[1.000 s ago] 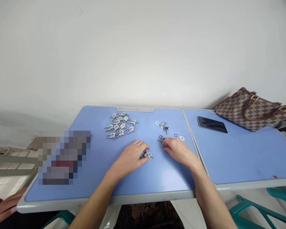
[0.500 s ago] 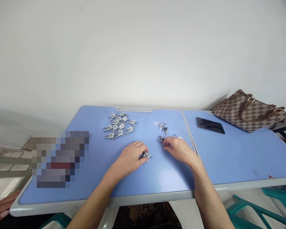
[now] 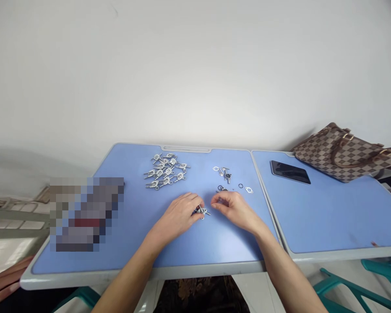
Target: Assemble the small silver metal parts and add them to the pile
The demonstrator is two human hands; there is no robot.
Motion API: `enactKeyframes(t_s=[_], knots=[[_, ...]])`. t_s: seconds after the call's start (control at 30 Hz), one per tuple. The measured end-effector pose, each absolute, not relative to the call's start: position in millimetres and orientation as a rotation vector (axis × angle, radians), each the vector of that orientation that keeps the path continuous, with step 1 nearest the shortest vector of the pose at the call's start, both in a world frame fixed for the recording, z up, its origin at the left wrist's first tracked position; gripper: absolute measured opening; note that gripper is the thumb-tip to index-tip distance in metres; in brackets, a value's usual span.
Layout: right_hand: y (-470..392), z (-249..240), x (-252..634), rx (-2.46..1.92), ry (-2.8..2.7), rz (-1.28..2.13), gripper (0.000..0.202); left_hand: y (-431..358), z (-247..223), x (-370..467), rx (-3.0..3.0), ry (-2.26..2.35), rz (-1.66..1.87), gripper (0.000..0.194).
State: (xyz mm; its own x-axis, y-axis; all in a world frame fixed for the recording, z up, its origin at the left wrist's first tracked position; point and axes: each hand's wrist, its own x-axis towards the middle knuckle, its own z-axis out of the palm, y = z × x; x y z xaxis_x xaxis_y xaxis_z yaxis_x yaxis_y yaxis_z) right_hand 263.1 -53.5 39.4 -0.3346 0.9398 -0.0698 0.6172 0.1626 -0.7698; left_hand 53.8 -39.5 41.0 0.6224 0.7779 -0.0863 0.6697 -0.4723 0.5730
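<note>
My left hand [image 3: 182, 214] holds a small silver metal part [image 3: 202, 211] between thumb and fingers, low over the blue table. Just to its right, my right hand [image 3: 236, 209] has thumb and forefinger pinched together; what is between them, if anything, is too small to make out. Partly hidden behind the right fingers lies a dark and silver part [image 3: 221, 188]. A black ring [image 3: 240, 185] and a flat silver plate [image 3: 249, 190] rest beyond that hand. Farther back are more loose parts [image 3: 227, 175]. Several similar silver assemblies [image 3: 166, 171] form a group at the back left.
A black phone [image 3: 290, 172] and a checkered handbag [image 3: 345, 154] lie on the right-hand table [image 3: 339, 213]. A blurred-out item [image 3: 91, 213] is at the left. Another person's hand [image 3: 11, 278] shows at the lower left edge. Green stools stand below the tables.
My right hand has moved left toward my left hand, its fingertips leaving the dark parts and uncovering the flat plate. My left hand still holds its part. The view has shifted slightly.
</note>
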Motion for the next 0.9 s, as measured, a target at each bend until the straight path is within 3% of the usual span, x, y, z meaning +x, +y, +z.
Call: enactKeyframes(t_s=[0.3, 0.9], knots=[[-48.8, 10.3, 248.0, -1.355, -1.686, 1.42, 0.009, -39.8, 34.3, 51.6, 2.274, 1.116, 0.3, 0.001], [-42.6, 8.3, 249.3, -1.384, -1.625, 1.502, 0.012, -40.2, 31.9, 49.9, 2.298, 1.103, 0.313, 0.002]])
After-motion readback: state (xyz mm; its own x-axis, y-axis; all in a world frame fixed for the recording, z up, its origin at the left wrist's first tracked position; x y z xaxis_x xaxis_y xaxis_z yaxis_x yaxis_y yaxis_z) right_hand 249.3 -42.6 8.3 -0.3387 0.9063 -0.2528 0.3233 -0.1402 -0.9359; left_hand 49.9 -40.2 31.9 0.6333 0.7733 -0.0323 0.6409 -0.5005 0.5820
